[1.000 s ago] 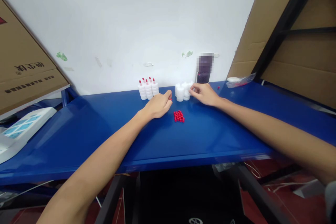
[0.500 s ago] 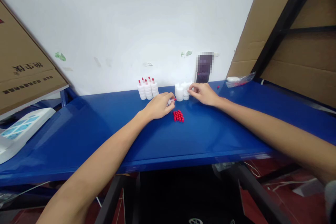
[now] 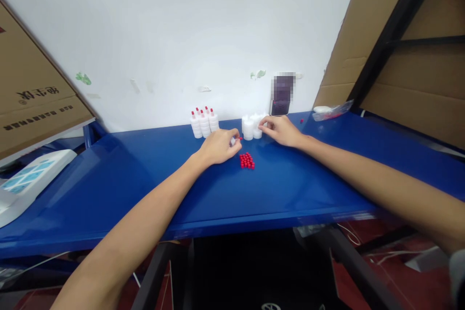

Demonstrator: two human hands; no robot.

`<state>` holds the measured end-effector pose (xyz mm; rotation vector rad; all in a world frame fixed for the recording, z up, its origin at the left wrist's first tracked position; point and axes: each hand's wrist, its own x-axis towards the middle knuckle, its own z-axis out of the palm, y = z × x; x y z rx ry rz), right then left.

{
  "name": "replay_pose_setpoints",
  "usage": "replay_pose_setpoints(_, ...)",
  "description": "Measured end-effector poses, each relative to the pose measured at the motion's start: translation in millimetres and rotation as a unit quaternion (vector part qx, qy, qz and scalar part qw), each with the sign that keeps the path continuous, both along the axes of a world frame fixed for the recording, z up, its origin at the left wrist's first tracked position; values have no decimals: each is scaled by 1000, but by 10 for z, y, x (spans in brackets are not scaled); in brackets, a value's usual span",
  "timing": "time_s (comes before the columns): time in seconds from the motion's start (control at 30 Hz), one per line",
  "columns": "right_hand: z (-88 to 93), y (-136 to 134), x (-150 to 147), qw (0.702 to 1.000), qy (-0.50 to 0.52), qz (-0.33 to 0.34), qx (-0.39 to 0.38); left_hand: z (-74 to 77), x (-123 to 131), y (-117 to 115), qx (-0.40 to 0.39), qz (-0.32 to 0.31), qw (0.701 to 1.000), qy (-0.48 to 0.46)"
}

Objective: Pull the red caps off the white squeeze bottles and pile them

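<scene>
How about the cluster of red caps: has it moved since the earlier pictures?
No. The cluster of red caps keeps its place on the blue table, judged against the table's front edge; no clear shift either way.

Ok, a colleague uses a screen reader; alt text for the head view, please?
A person's left hand holds a small white piece with a red tip over a blue table; the right hand is at white plastic bottles. Small red cylindrical caps lie in front; red-tipped white plastic bottles stand at left.
</scene>
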<state>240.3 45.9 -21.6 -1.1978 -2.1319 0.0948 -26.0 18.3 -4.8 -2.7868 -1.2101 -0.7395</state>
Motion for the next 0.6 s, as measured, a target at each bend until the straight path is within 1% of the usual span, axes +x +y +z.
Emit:
replay_pose_setpoints(0.13,27,-58,-34,1000,-1,17,-1,6,4,-11,10,-7,1000,-6)
replay_pose_setpoints(0.33,108,-251,-204,997,-15,77,-2,-29,-25,24,30,-97,995,22)
replay_pose_setpoints(0.4,144,-324,-269,995,-32,97,-12,-42,-32,39,33,-109,993,24)
replay_pose_setpoints(0.5,184,-402,-334,989,-66,124,-46,-51,-34,50,35,-122,992,16)
replay_pose_setpoints(0.6,186,-420,-360,986,-67,138,-61,-49,-32,52,30,-131,991,20)
